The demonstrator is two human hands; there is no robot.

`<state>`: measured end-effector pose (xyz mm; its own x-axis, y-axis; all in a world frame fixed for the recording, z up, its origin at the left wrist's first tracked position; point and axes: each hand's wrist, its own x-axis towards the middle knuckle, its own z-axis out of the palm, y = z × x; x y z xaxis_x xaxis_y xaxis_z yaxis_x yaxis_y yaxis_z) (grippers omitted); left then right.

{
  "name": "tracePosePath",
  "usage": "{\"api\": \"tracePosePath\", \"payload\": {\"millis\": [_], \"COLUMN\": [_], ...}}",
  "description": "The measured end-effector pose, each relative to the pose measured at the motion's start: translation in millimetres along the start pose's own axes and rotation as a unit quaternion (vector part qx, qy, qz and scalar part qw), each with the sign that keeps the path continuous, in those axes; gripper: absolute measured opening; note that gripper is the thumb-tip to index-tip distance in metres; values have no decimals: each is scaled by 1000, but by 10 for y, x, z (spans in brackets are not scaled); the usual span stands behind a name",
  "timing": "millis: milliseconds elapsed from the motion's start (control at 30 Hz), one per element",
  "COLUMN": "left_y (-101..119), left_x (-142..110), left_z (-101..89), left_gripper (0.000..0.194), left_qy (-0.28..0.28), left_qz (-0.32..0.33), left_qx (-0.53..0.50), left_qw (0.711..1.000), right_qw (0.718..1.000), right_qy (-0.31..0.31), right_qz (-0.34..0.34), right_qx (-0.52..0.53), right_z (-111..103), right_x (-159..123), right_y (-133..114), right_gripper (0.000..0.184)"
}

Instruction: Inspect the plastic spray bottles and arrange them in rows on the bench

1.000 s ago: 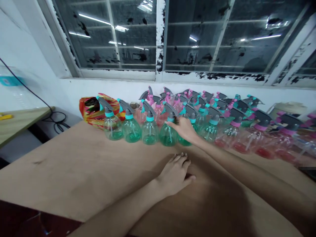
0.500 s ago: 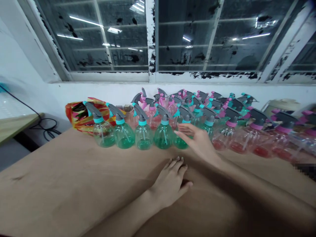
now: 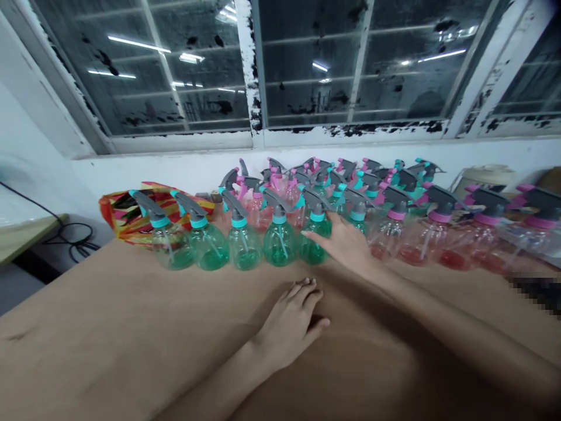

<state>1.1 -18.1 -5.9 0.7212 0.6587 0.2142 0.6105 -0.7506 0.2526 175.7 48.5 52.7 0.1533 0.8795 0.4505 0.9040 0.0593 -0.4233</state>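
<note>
My right hand is at a green spray bottle with a grey trigger head and turquoise collar. The thumb lies across the front of the bottle, and the other fingers go round its right side, partly hidden behind it. My left hand rests palm down on the brown tabletop, in front of the bottles, fingers stretched out and holding nothing. To the left of the gripped bottle stand several like it, among them a green bottle right beside it, each with some green liquid inside.
Clear bottles with pink collars and red liquid line the right side. More spray bottles crowd behind, by the wall. A red-yellow plastic bag lies at the back left. A black cable hangs beside the table.
My right hand has moved in on the green bottle, its fingers passing from in front of it to its right side and behind. My left hand stays on the table. The view has shifted slightly.
</note>
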Motion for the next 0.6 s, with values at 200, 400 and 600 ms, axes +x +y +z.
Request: {"api": "tracePosePath", "payload": {"millis": [200, 400, 600], "left_y": [-2, -56, -29], "left_x": [3, 23, 39], "left_z": [-41, -61, -49], "left_gripper": [28, 21, 67], "left_qy": [36, 166, 146], "left_qz": [-16, -101, -89], "left_qx": [-62, -153, -204], "left_qw": [997, 969, 964], "right_qw": [998, 995, 990], "right_qy": [-29, -37, -51], "right_qz": [-2, -23, -74], "right_qx": [-59, -87, -104], "right_z": [-17, -180, -490], "right_x": [-12, -286, -732], "right_y": [-32, -26, 0], "right_gripper": [66, 73, 76]}}
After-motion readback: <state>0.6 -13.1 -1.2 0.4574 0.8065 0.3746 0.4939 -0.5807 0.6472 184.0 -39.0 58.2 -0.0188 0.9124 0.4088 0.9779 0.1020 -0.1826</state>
